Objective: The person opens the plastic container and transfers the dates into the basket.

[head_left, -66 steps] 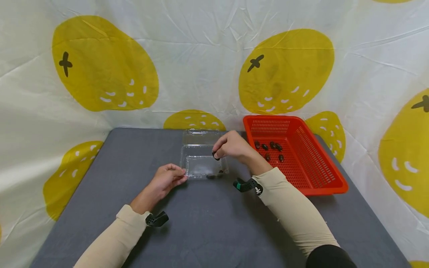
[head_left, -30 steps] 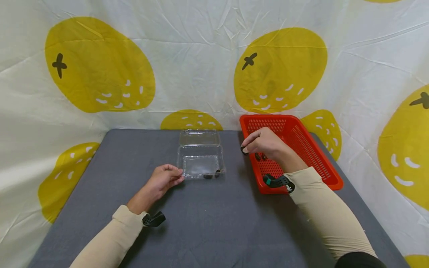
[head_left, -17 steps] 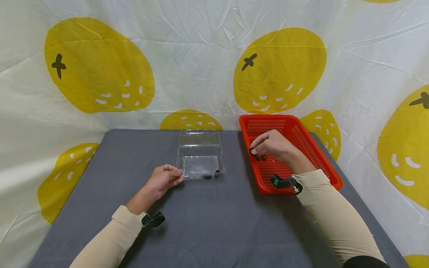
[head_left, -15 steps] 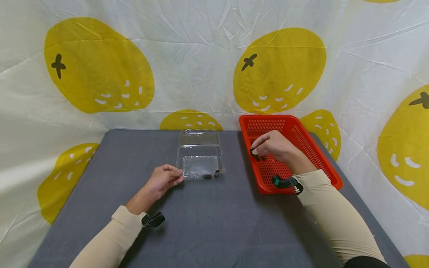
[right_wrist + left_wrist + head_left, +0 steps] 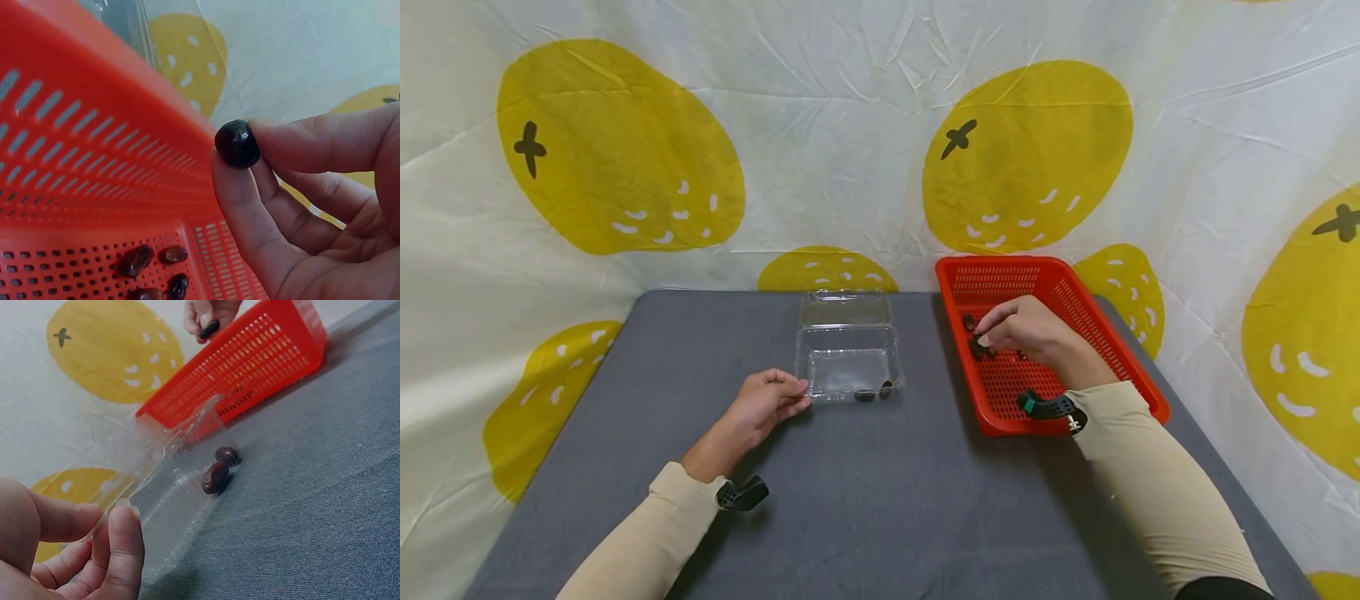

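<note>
My left hand (image 5: pixel 767 404) pinches the near left corner of an open clear plastic clamshell box (image 5: pixel 850 371), its lid folded back behind it. Two dark brown dates (image 5: pixel 215 477) lie together inside, by the right end of the box's near side. Over the left part of the red basket (image 5: pixel 1112 367), my right hand (image 5: pixel 1026 329) holds a shiny, nearly black date (image 5: pixel 237 144) between thumb and fingertips. Below that hand, several wrinkled brown dates (image 5: pixel 136 260) rest on the basket's perforated floor. The hand partly covers them in the head view.
Both the box and the basket stand on a table with a grey cloth (image 5: pixel 865 500), the basket to the right of the box. A white curtain (image 5: pixel 835 167) printed with yellow fruit hangs directly behind the table's far edge.
My right hand has gone from above the clear box rightward to over the red basket, still holding the dark date. The left hand has stayed at the box's corner.
</note>
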A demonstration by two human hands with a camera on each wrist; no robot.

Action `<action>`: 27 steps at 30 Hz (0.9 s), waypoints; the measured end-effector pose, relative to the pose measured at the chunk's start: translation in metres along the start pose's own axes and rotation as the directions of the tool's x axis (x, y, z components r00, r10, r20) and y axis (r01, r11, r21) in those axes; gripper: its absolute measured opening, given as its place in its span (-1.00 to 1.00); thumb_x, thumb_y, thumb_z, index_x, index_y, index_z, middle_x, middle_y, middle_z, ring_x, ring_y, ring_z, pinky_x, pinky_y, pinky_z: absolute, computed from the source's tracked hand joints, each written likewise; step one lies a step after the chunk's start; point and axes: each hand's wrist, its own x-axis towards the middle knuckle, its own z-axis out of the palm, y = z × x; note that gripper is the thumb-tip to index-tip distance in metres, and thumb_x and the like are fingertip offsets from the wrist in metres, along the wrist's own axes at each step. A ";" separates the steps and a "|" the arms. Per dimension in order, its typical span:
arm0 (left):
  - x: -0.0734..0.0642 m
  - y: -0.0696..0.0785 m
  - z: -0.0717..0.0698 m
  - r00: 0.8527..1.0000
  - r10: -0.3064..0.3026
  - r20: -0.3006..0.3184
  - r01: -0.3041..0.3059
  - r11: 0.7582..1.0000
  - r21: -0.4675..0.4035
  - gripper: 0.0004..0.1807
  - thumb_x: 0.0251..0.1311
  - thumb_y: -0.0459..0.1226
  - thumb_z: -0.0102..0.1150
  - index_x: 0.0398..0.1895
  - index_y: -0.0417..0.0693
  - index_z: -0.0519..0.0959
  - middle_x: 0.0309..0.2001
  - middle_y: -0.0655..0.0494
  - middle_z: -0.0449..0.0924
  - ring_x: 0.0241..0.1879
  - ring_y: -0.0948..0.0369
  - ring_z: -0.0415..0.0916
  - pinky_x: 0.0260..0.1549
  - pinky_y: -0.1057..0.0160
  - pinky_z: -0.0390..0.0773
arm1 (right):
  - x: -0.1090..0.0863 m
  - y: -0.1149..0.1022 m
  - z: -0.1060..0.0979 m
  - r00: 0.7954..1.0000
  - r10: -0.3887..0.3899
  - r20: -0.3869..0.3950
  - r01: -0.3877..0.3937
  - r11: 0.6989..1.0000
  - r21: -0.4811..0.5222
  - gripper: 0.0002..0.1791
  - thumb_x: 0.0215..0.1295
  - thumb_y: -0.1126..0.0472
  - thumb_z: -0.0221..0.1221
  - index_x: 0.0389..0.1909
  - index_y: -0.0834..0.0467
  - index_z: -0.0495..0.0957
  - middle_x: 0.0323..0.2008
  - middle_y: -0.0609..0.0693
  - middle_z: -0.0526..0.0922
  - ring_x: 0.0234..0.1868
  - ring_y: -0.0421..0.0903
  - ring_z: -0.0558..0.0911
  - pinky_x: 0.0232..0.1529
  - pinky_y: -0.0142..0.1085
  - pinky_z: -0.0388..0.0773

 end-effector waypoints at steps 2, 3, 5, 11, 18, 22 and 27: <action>0.000 0.000 0.000 1.000 -0.004 -0.004 0.004 1.000 -0.002 -0.86 0.42 -0.47 0.18 -0.34 -0.16 0.52 -0.39 0.08 0.65 -0.39 0.26 0.72 -0.29 0.37 0.78 | 0.003 0.003 -0.002 1.000 0.011 -0.004 -0.011 1.000 -0.002 -0.77 0.28 0.36 0.33 -0.08 0.37 0.69 -0.10 0.04 0.72 -0.25 -0.08 0.70 -0.10 -0.31 0.77; 0.000 0.000 0.001 1.000 -0.005 -0.005 0.005 1.000 -0.005 -0.85 0.41 -0.48 0.19 -0.34 -0.16 0.52 -0.39 0.07 0.65 -0.39 0.26 0.72 -0.29 0.37 0.79 | 0.004 0.005 -0.002 1.000 0.019 -0.004 -0.019 1.000 -0.003 -0.75 0.29 0.35 0.34 -0.06 0.38 0.68 -0.09 0.03 0.72 -0.25 -0.09 0.70 -0.08 -0.31 0.78; 0.001 0.000 0.000 1.000 -0.005 -0.006 0.005 1.000 -0.012 -0.85 0.41 -0.48 0.19 -0.35 -0.16 0.52 -0.39 0.06 0.66 -0.39 0.25 0.73 -0.30 0.37 0.79 | 0.006 0.007 -0.003 0.999 0.032 -0.003 -0.032 0.999 -0.004 -0.70 0.30 0.34 0.34 -0.01 0.42 0.66 -0.12 -0.01 0.72 -0.24 -0.09 0.70 -0.02 -0.27 0.78; 0.002 0.001 -0.001 1.000 -0.008 -0.009 0.008 1.000 -0.015 -0.85 0.40 -0.48 0.20 -0.35 -0.15 0.52 -0.36 0.03 0.68 -0.38 0.25 0.73 -0.30 0.37 0.78 | 0.011 0.013 -0.006 0.999 0.052 0.006 -0.052 0.999 0.006 -0.68 0.31 0.35 0.33 0.01 0.46 0.63 -0.16 0.02 0.76 -0.25 -0.09 0.72 -0.05 -0.28 0.80; 0.001 0.000 0.000 1.000 -0.008 -0.012 0.008 1.000 -0.008 -0.85 0.41 -0.48 0.19 -0.35 -0.15 0.52 -0.34 0.04 0.68 -0.38 0.26 0.73 -0.29 0.38 0.78 | 0.016 0.019 -0.008 0.997 0.077 0.027 -0.077 0.997 -0.009 -0.69 0.31 0.37 0.33 0.00 0.48 0.64 -0.14 0.03 0.75 -0.26 -0.10 0.75 -0.14 -0.31 0.79; 0.001 0.000 0.001 1.000 -0.006 -0.012 0.005 1.000 -0.006 -0.84 0.41 -0.49 0.18 -0.35 -0.16 0.51 -0.34 0.03 0.67 -0.38 0.26 0.72 -0.29 0.38 0.78 | 0.021 0.024 -0.010 0.993 0.109 0.039 -0.108 0.994 -0.032 -0.69 0.30 0.34 0.33 -0.01 0.43 0.66 -0.22 -0.05 0.76 -0.27 -0.10 0.74 -0.06 -0.25 0.77; 0.001 -0.001 0.001 1.000 -0.006 -0.010 0.006 1.000 -0.004 -0.85 0.41 -0.49 0.18 -0.34 -0.16 0.51 -0.33 0.03 0.67 -0.38 0.26 0.72 -0.29 0.38 0.78 | 0.027 0.031 -0.012 0.988 0.142 0.061 -0.139 0.989 -0.041 -0.66 0.32 0.34 0.31 0.05 0.44 0.63 -0.27 -0.07 0.76 -0.26 -0.12 0.73 -0.02 -0.25 0.78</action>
